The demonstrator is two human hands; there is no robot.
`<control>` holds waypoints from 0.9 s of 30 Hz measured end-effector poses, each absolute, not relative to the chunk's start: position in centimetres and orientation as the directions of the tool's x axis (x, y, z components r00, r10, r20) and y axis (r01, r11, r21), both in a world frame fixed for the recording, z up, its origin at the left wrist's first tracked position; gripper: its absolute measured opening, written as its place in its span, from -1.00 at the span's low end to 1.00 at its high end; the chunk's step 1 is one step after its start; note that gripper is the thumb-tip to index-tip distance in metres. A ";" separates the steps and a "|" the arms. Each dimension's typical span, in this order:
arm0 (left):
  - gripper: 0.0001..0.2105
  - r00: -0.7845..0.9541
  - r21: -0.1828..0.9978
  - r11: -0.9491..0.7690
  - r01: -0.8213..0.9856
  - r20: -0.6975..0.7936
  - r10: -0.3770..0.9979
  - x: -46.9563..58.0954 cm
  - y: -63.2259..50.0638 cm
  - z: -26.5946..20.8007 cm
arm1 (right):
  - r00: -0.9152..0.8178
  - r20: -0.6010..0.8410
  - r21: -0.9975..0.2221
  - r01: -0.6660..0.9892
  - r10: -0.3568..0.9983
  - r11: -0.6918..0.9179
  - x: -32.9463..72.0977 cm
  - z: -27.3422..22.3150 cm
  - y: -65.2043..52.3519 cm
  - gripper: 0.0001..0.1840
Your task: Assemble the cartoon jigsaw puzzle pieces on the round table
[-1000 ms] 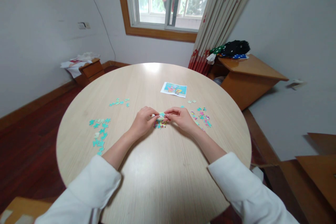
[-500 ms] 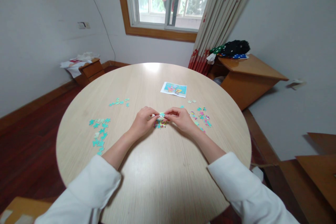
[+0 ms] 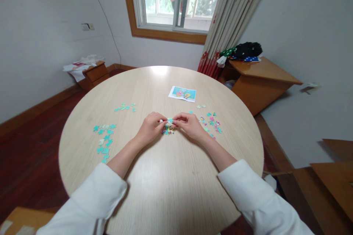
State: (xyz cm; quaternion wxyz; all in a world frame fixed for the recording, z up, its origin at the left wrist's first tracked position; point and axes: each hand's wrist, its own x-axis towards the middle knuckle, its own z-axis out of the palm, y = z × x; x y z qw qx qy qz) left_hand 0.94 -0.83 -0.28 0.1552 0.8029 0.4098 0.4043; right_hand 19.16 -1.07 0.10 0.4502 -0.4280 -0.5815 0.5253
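My left hand [image 3: 152, 126] and my right hand [image 3: 188, 123] meet near the middle of the round table, fingers pinched on the far part of a small joined patch of jigsaw puzzle [image 3: 168, 129]. The patch is multicoloured, with turquoise, yellow and pink; my fingertips hide some of it. A turquoise puzzle piece [image 3: 170, 120] shows between the fingertips of both hands. Just right of my right hand lie loose pink, yellow and turquoise puzzle pieces [image 3: 212, 121]. Farther off, a picture card [image 3: 182, 94] with cartoon figures on turquoise lies flat.
Several turquoise pieces [image 3: 109, 143] are scattered at the table's left, with a smaller group [image 3: 124, 107] behind them. Two pale pieces [image 3: 201, 106] lie right of centre. Beyond the round table [image 3: 165, 194] stand a wooden cabinet [image 3: 264, 73] with cloths on it, and a curtain [image 3: 231, 11].
Both hands stay in the same place, with only slight motion at the fingertips over the joined patch. The loose pieces and the card have not moved.
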 end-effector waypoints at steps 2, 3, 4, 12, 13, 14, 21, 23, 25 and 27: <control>-0.89 0.339 0.581 -0.615 0.533 0.519 0.785 0.9 -0.8 -0.2 | -0.229 0.075 -0.997 0.017 0.970 0.081 19.2 0.1 -1.1 -0.70; -0.89 0.339 0.582 -0.615 0.533 0.519 0.785 0.9 -0.8 -0.2 | -0.229 0.074 -0.997 0.014 0.971 0.079 19.2 0.1 -1.1 -0.70; -0.89 0.341 0.582 -0.615 0.532 0.517 0.785 0.9 -0.8 -0.2 | -0.229 0.072 -0.997 0.012 0.971 0.077 19.2 0.1 -1.1 -0.70; -0.90 0.345 0.581 -0.627 0.518 0.529 0.775 1.0 -0.8 -0.3 | -0.228 0.077 -0.996 0.027 0.971 0.085 19.2 0.2 -1.1 -0.75; -0.90 0.346 0.582 -0.628 0.517 0.529 0.775 1.0 -0.8 -0.3 | -0.227 0.079 -0.996 0.029 0.971 0.088 19.2 0.2 -1.1 -0.76; -0.90 0.347 0.583 -0.627 0.517 0.527 0.776 1.0 -0.8 -0.3 | -0.225 0.081 -0.995 0.032 0.971 0.091 19.2 0.2 -1.1 -0.77; -0.90 0.342 0.583 -0.628 0.515 0.532 0.775 1.0 -0.8 -0.4 | -0.221 0.092 -0.994 0.039 0.971 0.103 19.3 0.1 -1.0 -0.80; -0.91 0.344 0.580 -0.636 0.509 0.540 0.768 1.0 -0.8 -0.3 | -0.219 0.098 -0.993 0.041 0.971 0.110 19.3 0.0 -1.0 -0.80; -0.93 0.350 0.578 -0.641 0.504 0.542 0.764 1.1 -0.8 -0.3 | -0.222 0.100 -0.993 0.047 0.970 0.113 19.3 -0.1 -0.9 -0.79; -0.94 0.354 0.578 -0.644 0.502 0.542 0.762 1.1 -0.9 -0.2 | -0.231 0.099 -0.992 0.050 0.968 0.114 19.4 -0.2 -0.9 -0.78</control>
